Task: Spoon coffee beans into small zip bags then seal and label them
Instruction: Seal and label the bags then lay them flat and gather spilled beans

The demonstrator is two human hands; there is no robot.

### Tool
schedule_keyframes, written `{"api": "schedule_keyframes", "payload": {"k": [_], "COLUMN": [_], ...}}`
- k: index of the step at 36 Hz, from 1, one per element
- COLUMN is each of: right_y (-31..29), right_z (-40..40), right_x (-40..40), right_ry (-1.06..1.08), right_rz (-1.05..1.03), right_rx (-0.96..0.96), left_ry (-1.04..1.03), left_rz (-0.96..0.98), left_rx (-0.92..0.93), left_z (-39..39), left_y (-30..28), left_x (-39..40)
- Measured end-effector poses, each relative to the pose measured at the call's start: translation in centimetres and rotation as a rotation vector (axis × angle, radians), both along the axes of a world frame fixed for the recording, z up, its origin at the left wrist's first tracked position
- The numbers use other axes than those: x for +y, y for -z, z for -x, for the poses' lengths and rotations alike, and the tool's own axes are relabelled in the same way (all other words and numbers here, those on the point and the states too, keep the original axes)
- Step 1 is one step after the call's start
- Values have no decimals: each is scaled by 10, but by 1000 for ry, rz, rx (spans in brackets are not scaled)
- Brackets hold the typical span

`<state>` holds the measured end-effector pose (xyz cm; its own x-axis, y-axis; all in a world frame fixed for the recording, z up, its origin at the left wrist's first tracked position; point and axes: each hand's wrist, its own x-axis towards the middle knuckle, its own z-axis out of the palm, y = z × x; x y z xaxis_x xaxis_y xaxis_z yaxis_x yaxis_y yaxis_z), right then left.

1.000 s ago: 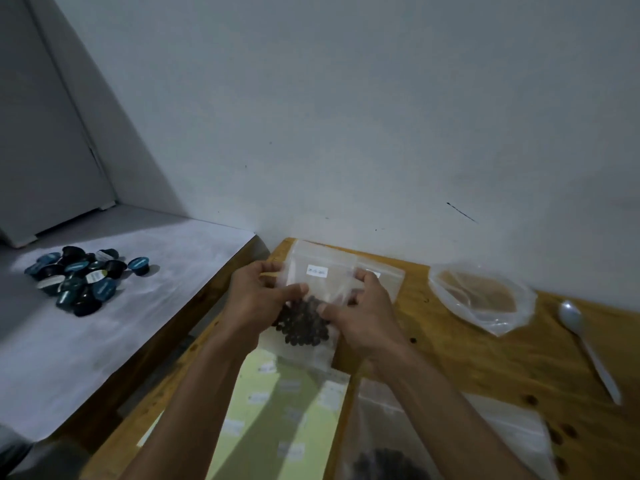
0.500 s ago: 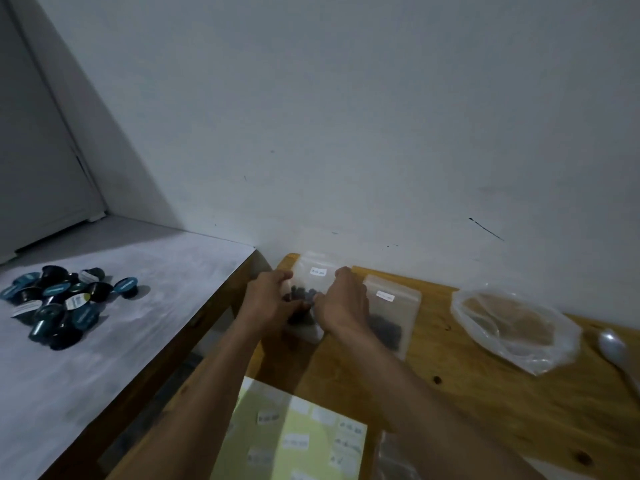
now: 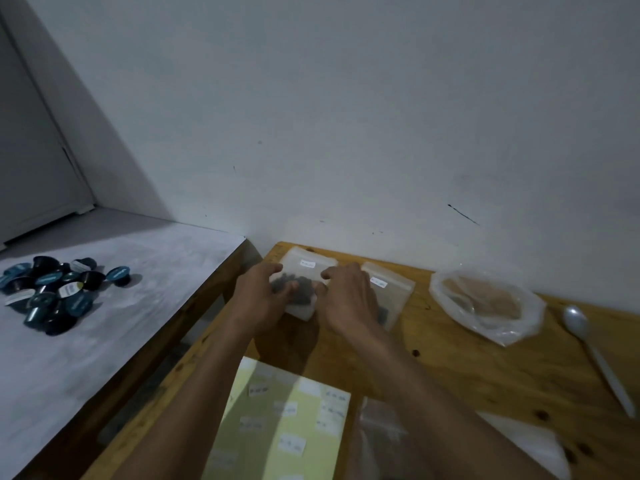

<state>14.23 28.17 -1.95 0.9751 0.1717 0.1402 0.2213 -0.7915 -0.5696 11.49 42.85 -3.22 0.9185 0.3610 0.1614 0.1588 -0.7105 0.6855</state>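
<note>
A small labelled zip bag of coffee beans [image 3: 304, 271] lies at the far left corner of the wooden table [image 3: 467, 368], by the wall. My left hand [image 3: 259, 299] holds its left side, thumb over the beans. My right hand [image 3: 349, 299] holds its right edge with curled fingers. A second labelled zip bag [image 3: 391, 289] with beans lies just to the right, partly under my right hand. A yellow label sheet [image 3: 287, 420] lies near me between my forearms. A white plastic spoon [image 3: 595, 355] lies at the right.
A crumpled clear plastic bag with a brownish inside [image 3: 485, 306] sits right of the zip bags. A clear bag [image 3: 377, 431] lies near the front. Several dark coffee capsules [image 3: 52, 292] are piled on the grey surface to the left. A white wall stands close behind.
Both hands carried the bean bag away from me and lowered it onto the table's far corner beside the other labelled bag; the view tilted up a little.
</note>
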Motion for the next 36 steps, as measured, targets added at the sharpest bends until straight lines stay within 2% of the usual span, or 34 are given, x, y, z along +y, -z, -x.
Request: {"api": "schedule_keyframes", "payload": {"k": [9, 13, 19, 25, 28, 36], "right_y": [-27, -31, -18, 2, 12, 22], "right_z": [61, 89, 126, 147, 153, 156], "right_x": [-95, -141, -219, -263, -265, -268], "right_ry": [-122, -133, 49, 203, 225, 326], "right_rz": [-111, -45, -4, 10, -68, -316], "right_rx": [45, 54, 148, 199, 211, 166], "left_ry": [94, 137, 285, 379, 387, 328], "left_rz": [-16, 32, 26, -117, -227, -123], "left_rx": [-125, -114, -77, 137, 224, 215], "left_z": [78, 109, 139, 140, 137, 134], "left_y": [-26, -24, -21, -10, -3, -1], "left_x": [-61, -94, -163, -220, -233, -244]}}
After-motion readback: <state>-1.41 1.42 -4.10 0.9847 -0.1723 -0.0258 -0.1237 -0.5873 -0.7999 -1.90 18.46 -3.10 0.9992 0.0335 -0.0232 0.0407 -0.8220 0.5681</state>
